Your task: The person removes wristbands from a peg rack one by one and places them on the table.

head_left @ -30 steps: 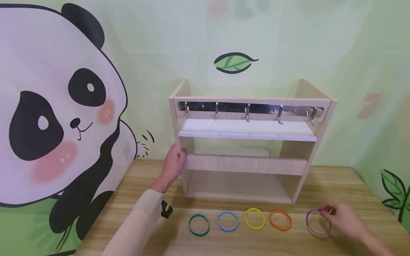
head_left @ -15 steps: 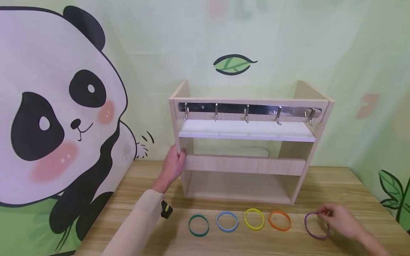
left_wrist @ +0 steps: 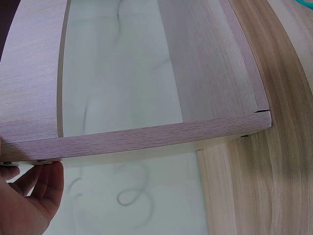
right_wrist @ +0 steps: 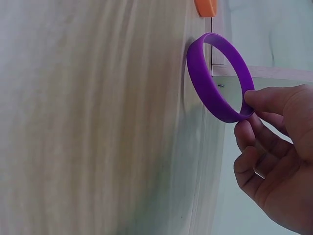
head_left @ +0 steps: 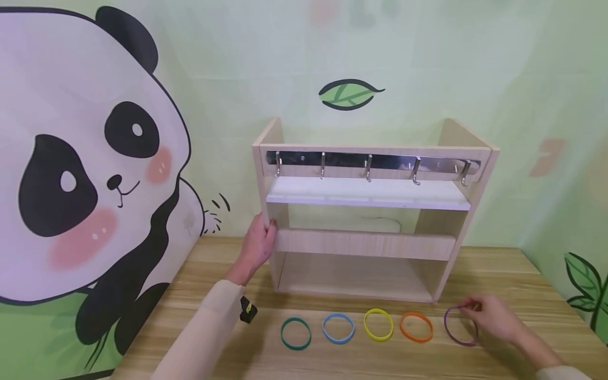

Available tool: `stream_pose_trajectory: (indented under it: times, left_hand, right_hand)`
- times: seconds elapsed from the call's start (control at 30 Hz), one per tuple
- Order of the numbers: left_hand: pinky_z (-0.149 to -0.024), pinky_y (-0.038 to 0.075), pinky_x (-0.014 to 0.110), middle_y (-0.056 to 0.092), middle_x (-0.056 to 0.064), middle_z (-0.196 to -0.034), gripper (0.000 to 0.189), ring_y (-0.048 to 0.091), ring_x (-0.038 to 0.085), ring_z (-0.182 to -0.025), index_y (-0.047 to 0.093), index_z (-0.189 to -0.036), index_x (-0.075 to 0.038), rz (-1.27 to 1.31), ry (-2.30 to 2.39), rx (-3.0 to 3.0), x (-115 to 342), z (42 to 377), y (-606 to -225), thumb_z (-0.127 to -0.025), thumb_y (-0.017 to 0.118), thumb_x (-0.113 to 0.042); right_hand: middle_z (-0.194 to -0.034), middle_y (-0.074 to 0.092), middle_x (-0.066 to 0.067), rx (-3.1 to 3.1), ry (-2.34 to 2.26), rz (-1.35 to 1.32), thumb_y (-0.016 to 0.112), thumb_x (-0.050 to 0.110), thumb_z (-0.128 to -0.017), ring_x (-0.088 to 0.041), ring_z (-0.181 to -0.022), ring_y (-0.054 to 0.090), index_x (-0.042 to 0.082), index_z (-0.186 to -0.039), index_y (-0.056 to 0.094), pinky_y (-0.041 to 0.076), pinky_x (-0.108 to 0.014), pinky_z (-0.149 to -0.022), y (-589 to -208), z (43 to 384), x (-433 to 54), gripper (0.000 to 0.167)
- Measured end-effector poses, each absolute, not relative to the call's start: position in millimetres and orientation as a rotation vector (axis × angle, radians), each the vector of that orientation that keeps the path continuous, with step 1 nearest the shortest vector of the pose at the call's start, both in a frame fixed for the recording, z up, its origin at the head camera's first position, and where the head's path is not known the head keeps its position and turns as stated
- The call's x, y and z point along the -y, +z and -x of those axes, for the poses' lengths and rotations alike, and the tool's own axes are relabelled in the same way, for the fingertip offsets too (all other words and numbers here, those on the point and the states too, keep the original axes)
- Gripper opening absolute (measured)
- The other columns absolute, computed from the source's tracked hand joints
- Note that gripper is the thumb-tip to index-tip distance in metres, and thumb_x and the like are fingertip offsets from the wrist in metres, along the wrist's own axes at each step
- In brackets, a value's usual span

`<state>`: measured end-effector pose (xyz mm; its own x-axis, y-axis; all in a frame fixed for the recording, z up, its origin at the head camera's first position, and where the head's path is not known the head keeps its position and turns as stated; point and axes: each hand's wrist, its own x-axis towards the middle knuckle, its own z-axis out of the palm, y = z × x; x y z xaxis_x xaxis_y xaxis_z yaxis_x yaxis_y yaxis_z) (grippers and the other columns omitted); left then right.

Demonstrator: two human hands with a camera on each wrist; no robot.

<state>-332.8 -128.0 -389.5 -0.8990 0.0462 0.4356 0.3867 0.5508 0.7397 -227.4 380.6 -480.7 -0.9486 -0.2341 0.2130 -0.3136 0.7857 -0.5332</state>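
Note:
In the head view my right hand (head_left: 491,316) pinches a purple silicone wristband (head_left: 461,327) between thumb and fingertips, at the band's far right edge. The right wrist view shows that purple wristband (right_wrist: 208,83) tilted up off the tabletop. My left hand (head_left: 258,243) grips the left side panel of a small wooden shelf (head_left: 366,245), its thumb on the front edge. Seen from the left wrist, the left hand (left_wrist: 32,196) holds the panel's edge, with part of the grip hidden. A metal rail with several hooks (head_left: 368,168) runs along the shelf's top front.
Left of the purple band lie an orange wristband (head_left: 416,340), a yellow one (head_left: 378,338), a blue one (head_left: 338,342) and a green one (head_left: 295,348), in a row before the shelf. The wooden table (head_left: 380,364) meets a printed panda backdrop (head_left: 228,105).
My right hand has moved a little left and away from me with the purple wristband, bringing it nearer the orange one. The left hand stays on the shelf's side panel.

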Motion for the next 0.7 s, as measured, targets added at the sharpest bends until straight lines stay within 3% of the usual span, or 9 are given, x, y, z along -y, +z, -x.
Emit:
stream_pose_trajectory:
  times: [0.7]
  left_hand:
    - [-0.085, 0.051, 0.049, 0.052, 0.017, -0.122, 0.035, 0.056, 0.03, -0.104, 0.043, -0.132, -0.004, 0.407, -1.371, 2.384, 132.2, 330.8, -390.2, -0.1, 0.039, -0.02]
  right_hand:
    - [-0.077, 0.065, -0.002, 2.803, 0.785, -0.383, 0.068, 0.005, -0.082, -0.012, -0.065, 0.057, -0.005, -0.093, 0.066, 0.049, -0.024, -0.057, -473.4, 228.3, -367.2, 0.014]
